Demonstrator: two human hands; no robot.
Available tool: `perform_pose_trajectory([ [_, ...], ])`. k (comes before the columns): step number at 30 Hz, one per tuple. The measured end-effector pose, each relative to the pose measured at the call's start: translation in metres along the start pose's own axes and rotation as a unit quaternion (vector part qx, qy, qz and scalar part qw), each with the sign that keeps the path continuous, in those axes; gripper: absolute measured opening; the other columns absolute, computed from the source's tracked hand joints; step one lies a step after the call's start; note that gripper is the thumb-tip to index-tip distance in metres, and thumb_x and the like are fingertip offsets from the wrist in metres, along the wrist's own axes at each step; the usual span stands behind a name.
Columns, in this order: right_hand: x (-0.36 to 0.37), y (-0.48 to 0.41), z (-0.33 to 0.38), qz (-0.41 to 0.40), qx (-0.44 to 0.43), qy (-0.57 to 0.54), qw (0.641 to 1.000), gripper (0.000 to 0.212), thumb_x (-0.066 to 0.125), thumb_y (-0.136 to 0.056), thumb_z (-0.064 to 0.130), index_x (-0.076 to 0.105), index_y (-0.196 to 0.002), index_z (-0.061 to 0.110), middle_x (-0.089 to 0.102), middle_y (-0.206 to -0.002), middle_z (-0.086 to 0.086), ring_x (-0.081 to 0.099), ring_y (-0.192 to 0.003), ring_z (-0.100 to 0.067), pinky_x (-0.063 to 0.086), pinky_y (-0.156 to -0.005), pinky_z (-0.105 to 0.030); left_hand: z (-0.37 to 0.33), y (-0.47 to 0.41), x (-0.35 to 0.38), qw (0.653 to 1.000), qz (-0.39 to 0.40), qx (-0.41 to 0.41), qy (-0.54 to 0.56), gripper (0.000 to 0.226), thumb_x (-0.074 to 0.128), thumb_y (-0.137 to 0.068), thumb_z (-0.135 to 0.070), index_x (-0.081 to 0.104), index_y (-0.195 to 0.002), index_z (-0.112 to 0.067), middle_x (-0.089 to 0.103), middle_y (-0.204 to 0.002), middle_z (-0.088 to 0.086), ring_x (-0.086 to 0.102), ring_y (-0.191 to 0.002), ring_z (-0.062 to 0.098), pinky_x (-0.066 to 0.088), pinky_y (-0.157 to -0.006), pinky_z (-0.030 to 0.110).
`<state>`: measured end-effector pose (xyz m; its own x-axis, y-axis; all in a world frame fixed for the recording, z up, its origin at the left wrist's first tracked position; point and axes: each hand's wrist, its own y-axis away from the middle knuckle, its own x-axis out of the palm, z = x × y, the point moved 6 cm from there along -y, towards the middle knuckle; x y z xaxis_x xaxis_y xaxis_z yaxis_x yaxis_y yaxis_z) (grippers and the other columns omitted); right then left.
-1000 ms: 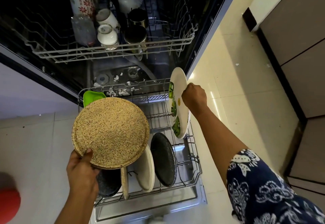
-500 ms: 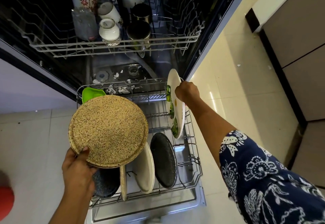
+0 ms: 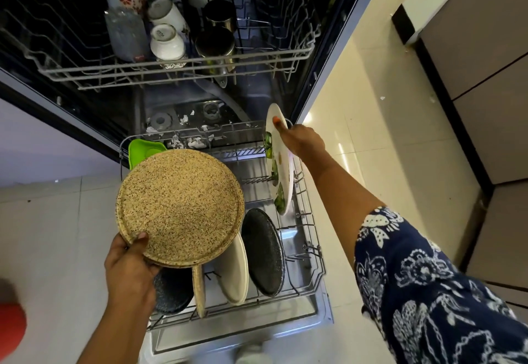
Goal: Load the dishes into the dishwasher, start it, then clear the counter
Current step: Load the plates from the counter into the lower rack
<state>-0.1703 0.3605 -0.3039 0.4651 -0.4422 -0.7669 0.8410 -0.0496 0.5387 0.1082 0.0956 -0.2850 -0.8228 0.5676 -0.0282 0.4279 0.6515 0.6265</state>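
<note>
- Since half a second ago the left hand [image 3: 128, 266] has kept its place. It grips the near rim of the speckled tan plate [image 3: 180, 206], thumb on top and fingers hidden beneath, above the left half of the lower rack [image 3: 311, 238].
- The right hand [image 3: 303, 142] has changed its hold on the leaf-print plate [image 3: 283, 175]. The fist over the rim has given way to a thumb laid on the plate's face near the top, with the other fingers hidden behind, so the plate is pinched. The plate shows more edge-on than a second ago.
- The hands are well apart, each with its own plate.
- The tan plate overlaps a green dish [image 3: 140, 149] at the rack's far-left corner. It also covers the tops of plates standing at the near end: a dark plate [image 3: 171, 289], a thin tan plate [image 3: 199, 292] and a cream plate [image 3: 235, 272].
- A dark speckled plate [image 3: 264, 252] stands just right of those, and beyond it the middle of the rack shows bare tines.
- The leaf-print plate stands just inside the rack's right wall, apart from the dark speckled plate. Its lower edge is down among the wires; whether it is seated I cannot tell.
- The speckled tan plate lies nearly flat, broad face up.
- The leaf-print plate is upright on edge, its length running near to far toward the tub, printed face turned left.
</note>
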Motion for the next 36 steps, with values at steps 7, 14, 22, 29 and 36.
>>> perform_pose_trajectory([
  [7,-0.007,0.107,-0.027,-0.188,-0.148,-0.235,0.942,0.027,0.058,-0.090,0.011,0.060,-0.116,0.012,0.064,-0.108,-0.001,0.060,-0.096,-0.014,0.049,-0.079,-0.022,0.004,0.018,0.008,0.999,0.030,-0.014,-0.005,0.033,0.043,-0.096,0.001,0.053,-0.120,-0.019,0.063,-0.100,-0.005,0.059,-0.091,0.014,0.053,-0.071,0.035],
  [14,0.079,0.181,-0.059,0.061,-0.028,-0.454,0.888,0.042,0.067,-0.086,0.022,0.054,-0.125,0.015,0.064,-0.113,-0.001,0.062,-0.101,-0.018,0.052,-0.078,-0.022,0.017,0.047,0.007,0.989,0.135,-0.054,-0.025,0.036,0.042,-0.095,0.001,0.053,-0.124,-0.017,0.064,-0.101,0.000,0.060,-0.089,0.018,0.056,-0.061,0.032],
  [22,0.067,0.263,-0.149,-0.017,0.058,-0.651,0.757,0.022,0.064,-0.083,0.011,0.064,-0.104,0.003,0.072,-0.090,-0.011,0.069,-0.081,-0.027,0.057,-0.063,-0.033,0.055,0.094,0.006,0.921,0.299,0.099,-0.231,0.034,0.050,-0.094,-0.001,0.050,-0.128,-0.007,0.061,-0.112,-0.001,0.061,-0.094,-0.003,0.049,-0.083,0.016],
  [29,0.050,0.312,-0.255,-0.283,0.132,-0.497,0.810,0.023,0.063,-0.089,0.028,0.064,-0.108,0.015,0.069,-0.099,-0.005,0.065,-0.096,-0.025,0.053,-0.085,-0.038,0.115,0.110,-0.006,0.853,0.286,0.197,-0.389,0.057,0.063,-0.084,-0.026,0.046,-0.138,-0.021,0.047,-0.140,0.008,0.047,-0.127,0.023,0.039,-0.107,0.043],
  [36,0.051,0.264,-0.229,-0.239,0.070,-0.282,0.927,0.018,0.046,-0.096,0.022,0.058,-0.102,0.010,0.061,-0.080,-0.007,0.059,-0.072,-0.024,0.047,-0.062,-0.030,0.146,0.097,0.040,0.811,0.227,0.215,-0.494,0.067,0.064,-0.089,-0.016,0.030,-0.147,-0.023,0.022,-0.156,0.008,0.027,-0.141,0.028,0.028,-0.114,0.042],
])
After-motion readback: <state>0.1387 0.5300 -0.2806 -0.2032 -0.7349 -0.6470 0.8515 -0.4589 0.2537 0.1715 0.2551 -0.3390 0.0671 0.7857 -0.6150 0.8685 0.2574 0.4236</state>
